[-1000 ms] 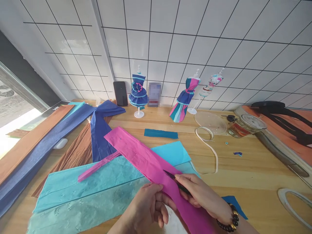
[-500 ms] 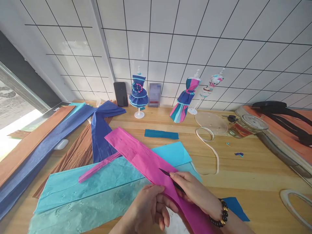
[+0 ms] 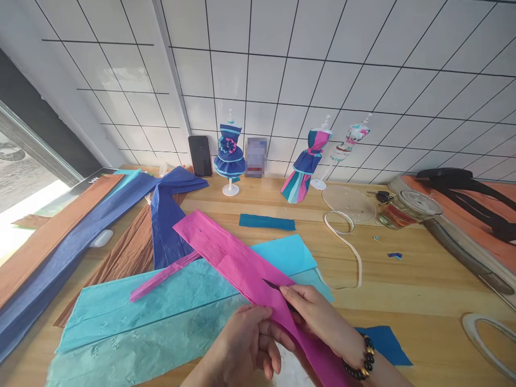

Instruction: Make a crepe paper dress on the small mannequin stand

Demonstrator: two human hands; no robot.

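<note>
A long pink strip of crepe paper runs diagonally across the middle of the table. My left hand pinches its lower edge, thumb on top and the other fingers curled below. My right hand grips dark scissors; one pointed blade lies over the pink paper, while the handles are mostly hidden by my fingers. Under the strip are turquoise crepe sheets and a bright blue piece. A narrow pink strip lies to the left. By my right wrist is a dark blue piece.
Dressed mini mannequins stand along the tiled wall beside a phone. Blue and brown paper lie left. At right are a glass jar, white tape, a white ring and an orange bag.
My right hand and wrist have shifted very slightly at the scissors. My left hand and the pink paper look the same.
</note>
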